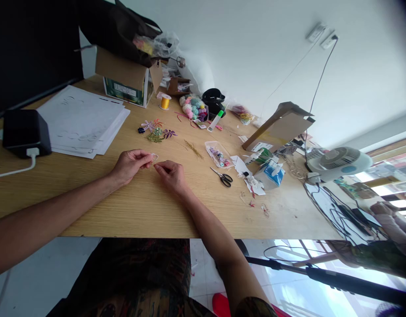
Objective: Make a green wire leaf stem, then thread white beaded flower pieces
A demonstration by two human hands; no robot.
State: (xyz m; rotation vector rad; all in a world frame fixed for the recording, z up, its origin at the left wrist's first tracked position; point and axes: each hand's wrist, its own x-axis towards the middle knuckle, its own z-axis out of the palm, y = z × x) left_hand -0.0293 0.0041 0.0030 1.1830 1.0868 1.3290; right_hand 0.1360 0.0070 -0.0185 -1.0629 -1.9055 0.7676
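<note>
Pinching a thin wire loop point(154, 157) — left hand point(130, 165) gripping, right hand point(171, 176) curled beside.

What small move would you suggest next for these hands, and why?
Probably pass what looks like gold thread once around the small wire loop. The left hand pinches the loop steady, and the right hand sits right beside it, its fingertips at the strand, so a single wrap seems the likeliest fit.
</note>
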